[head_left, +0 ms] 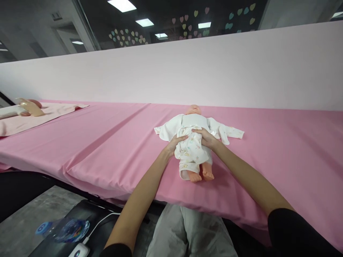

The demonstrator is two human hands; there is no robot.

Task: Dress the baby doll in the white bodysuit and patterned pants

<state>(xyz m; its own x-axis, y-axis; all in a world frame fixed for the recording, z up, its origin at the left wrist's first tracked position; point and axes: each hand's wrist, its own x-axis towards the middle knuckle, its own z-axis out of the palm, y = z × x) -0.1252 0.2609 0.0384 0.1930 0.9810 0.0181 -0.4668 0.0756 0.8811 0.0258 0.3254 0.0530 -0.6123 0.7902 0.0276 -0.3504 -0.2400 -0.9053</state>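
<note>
So the baby doll (195, 121) is lying on its back on the pink sheet (120, 142), head toward the white wall (171, 78) behind it and bare feet pointing at the wearer. It's got a white long-sleeved top (171, 126), sleeves flopped out to either side, plus printed baby pants (191, 146) that are pretty bunched up around the waist. Left hand (174, 143) and right hand (207, 137) are at opposite sides of the doll's waist, both gripping the pants (can't tell how far the hidden fingers wrap under). Way off to the left of the doll there's a pale pink cloth (59, 112) with a tan object (32, 107) on it, too unclear to name. Below and left of the doll: a plastic water bottle (68, 230) on its side, near a white corded device (80, 250).
</note>
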